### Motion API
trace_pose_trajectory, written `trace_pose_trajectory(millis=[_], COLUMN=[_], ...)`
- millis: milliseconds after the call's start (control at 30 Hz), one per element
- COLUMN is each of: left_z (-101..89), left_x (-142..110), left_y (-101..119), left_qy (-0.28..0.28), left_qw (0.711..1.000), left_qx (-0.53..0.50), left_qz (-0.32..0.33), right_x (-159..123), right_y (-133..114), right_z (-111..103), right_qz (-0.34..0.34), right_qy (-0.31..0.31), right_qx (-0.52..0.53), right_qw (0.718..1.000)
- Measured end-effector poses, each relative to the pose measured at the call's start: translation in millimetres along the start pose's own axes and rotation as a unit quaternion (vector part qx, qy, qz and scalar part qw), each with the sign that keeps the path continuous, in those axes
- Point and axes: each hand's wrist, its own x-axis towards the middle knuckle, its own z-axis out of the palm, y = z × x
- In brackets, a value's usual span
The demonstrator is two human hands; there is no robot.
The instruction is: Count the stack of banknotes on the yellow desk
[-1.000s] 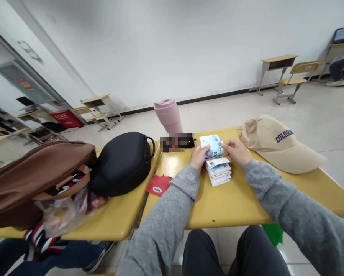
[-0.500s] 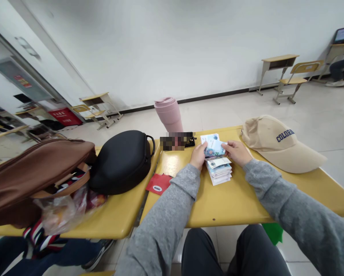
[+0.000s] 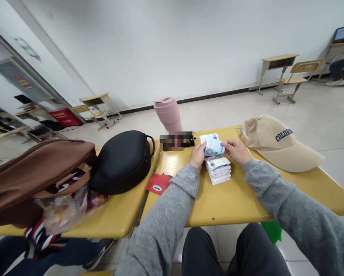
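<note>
Blue-and-white banknotes point(image 3: 214, 147) fan out between my two hands, above the back part of the yellow desk point(image 3: 215, 209). My left hand point(image 3: 197, 155) is closed on their left side, thumb on top. With pinched fingers, my right hand point(image 3: 236, 151) grips the right edge of the front note. Just below the held notes lies a stack of folded banknotes point(image 3: 218, 168), its layers stepped toward me. A red pouch point(image 3: 158, 184) with a white oval label rests by my left forearm, partly covered by the sleeve.
Behind my left hand are a pink tumbler point(image 3: 169, 114) and a dark phone point(image 3: 189, 140), partly pixelated. A beige cap point(image 3: 281, 143) sits on the right. On the adjoining left desk are a black case point(image 3: 122, 163), a brown bag point(image 3: 40, 172) and a plastic bag point(image 3: 59, 214).
My right hand has drawn the front note's edge downward and right, so it now slants across the others. My left hand keeps its hold. The stack has not moved.
</note>
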Motion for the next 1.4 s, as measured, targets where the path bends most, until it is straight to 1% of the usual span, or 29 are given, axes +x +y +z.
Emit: trace_pose_trajectory(millis=[200,567,933,1200,1400], left_z=[-0.1,0.6,0.1,0.7,-0.3], left_x=[-0.2,-0.9,-0.6,-0.4,0.8], left_y=[0.4,2.1,1.7,2.1,0.2], left_qy=[-0.004,0.008,0.008,-0.003,-0.006], left_qw=[1.0,1.0,1.0,1.0,1.0], left_qx=[0.009,0.007,0.004,0.008,0.016], left_qz=[0.01,0.0,0.006,0.004,0.012], right_x=[0.2,0.1,-1.7,-3.7,-5.4], right_y=[1.0,1.2,-0.9,-5.5,-6.3], right_z=[0.1,0.9,1.7,1.6,3.6], right_qz=[-0.004,0.001,-0.004,-0.008,-0.009], right_qy=[-0.004,-0.01,-0.007,-0.001,-0.03], right_qx=[-0.002,0.004,0.01,0.054,0.1], right_qw=[1.0,1.0,1.0,0.998,0.994])
